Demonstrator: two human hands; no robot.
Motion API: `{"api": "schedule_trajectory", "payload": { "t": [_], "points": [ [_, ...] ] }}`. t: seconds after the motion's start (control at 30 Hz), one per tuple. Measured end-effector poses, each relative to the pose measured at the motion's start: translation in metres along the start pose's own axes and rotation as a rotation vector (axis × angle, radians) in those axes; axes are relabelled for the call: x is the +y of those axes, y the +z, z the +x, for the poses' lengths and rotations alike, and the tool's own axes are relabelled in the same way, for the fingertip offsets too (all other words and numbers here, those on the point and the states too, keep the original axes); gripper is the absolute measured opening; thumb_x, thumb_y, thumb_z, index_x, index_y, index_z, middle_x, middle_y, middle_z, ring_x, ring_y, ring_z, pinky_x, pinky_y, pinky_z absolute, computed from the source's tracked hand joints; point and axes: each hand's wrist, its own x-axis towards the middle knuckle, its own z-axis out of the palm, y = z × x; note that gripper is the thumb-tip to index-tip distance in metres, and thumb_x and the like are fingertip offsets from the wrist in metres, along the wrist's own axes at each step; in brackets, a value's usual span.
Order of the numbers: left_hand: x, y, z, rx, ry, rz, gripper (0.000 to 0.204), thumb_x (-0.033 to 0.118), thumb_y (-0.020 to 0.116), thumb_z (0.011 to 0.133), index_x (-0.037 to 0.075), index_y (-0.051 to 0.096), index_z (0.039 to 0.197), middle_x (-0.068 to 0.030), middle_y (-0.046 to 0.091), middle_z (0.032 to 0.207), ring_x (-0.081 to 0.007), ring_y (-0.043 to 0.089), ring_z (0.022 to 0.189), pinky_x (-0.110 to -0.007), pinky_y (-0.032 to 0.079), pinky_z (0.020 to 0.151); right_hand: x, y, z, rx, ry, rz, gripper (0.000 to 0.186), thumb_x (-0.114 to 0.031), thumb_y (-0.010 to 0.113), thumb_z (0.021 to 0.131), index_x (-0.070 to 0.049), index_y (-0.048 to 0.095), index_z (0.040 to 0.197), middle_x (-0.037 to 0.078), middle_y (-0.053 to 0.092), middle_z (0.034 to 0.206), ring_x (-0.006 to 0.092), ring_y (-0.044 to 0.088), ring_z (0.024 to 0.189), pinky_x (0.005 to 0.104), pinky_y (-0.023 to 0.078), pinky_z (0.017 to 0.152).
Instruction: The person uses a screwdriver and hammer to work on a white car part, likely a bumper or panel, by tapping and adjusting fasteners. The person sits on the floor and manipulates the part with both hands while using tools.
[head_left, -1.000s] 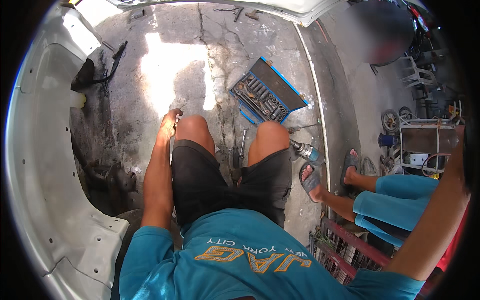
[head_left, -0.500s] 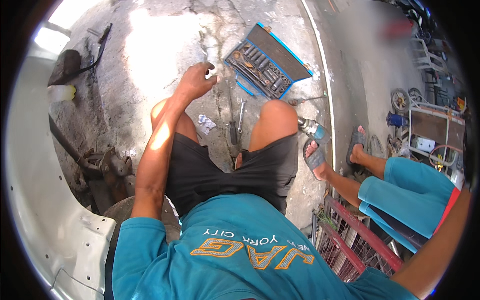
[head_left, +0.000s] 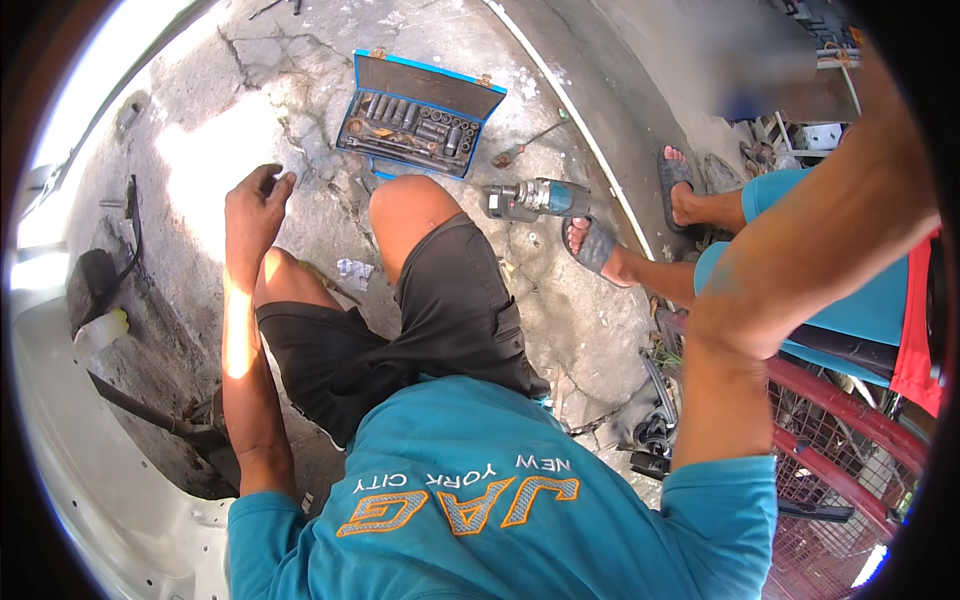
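My left hand (head_left: 258,205) hangs in the air just beyond my knees, fingers curled loosely apart with nothing visible in them. My right forearm (head_left: 800,260) rises to the upper right edge; its hand is out of view. An open blue-edged socket case (head_left: 410,135) full of dark sockets and bars lies on the concrete floor. Right of my knee lies a cordless power tool (head_left: 550,198), with a long thin tool (head_left: 505,158) beside the case. A crumpled scrap (head_left: 355,272) is on the floor between my left hand and knee.
A white car body panel (head_left: 90,430) curves along my left, near a dark block (head_left: 92,285) and a pale container (head_left: 100,330). At right are another person's sandalled feet (head_left: 590,248), a red mesh rack (head_left: 850,410) and a white pipe (head_left: 565,100) along the floor.
The view has swung. My left hand has lifted from beside my knee and reached forward; my right arm has risen toward the upper right.
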Motion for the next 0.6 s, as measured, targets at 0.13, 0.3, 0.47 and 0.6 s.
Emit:
{"api": "schedule_trajectory", "payload": {
  "t": [0.13,0.3,0.47,0.6],
  "points": [
    [-0.033,-0.009,-0.007,-0.015,-0.124,0.073,0.038,0.03,0.072,0.096,-0.003,0.073,0.114,-0.0175,0.075,0.083,-0.0207,0.071,0.077,-0.034,0.055,0.074,0.071,0.018,-0.103,-0.462,0.568,0.339,0.033,-0.028,0.074,0.096,0.001,0.074,0.112,0.012,0.075,0.1,0.0188,0.071,0.086,0.0329,0.058,0.072],
    [-0.087,-0.013,-0.027,0.047,-0.219,-0.016,0.029,0.018,0.072,0.096,-0.005,0.073,0.113,-0.0133,0.073,0.079,-0.0143,0.062,0.072,-0.031,0.052,0.07,0.208,0.043,-0.295,-0.865,1.3,-0.01,0.038,-0.037,0.074,0.091,-0.001,0.077,0.1,0.01,0.074,0.083,0.0177,0.07,0.081,0.0325,0.054,0.076],
    [-0.086,-0.005,-0.03,0.079,-0.187,-0.064,0.025,0.016,0.071,0.096,-0.005,0.073,0.109,-0.0109,0.071,0.078,-0.0116,0.058,0.071,-0.03,0.052,0.07,0.323,0.067,-0.43,-0.348,1.236,-0.65,0.044,-0.03,0.079,0.085,-0.003,0.07,0.118,0.019,0.076,0.094,0.0318,0.074,0.091,0.0424,0.056,0.083],
    [-0.055,0.001,-0.041,0.103,-0.189,-0.047,0.022,0.015,0.07,0.097,-0.004,0.073,0.107,-0.0092,0.07,0.076,-0.0104,0.058,0.071,-0.03,0.052,0.069,0.353,0.081,-0.423,-0.258,1.289,-0.683,0.051,-0.029,0.079,0.085,-0.003,0.062,0.125,0.023,0.075,0.099,0.0393,0.073,0.097,0.0483,0.055,0.088]
  ]
}}
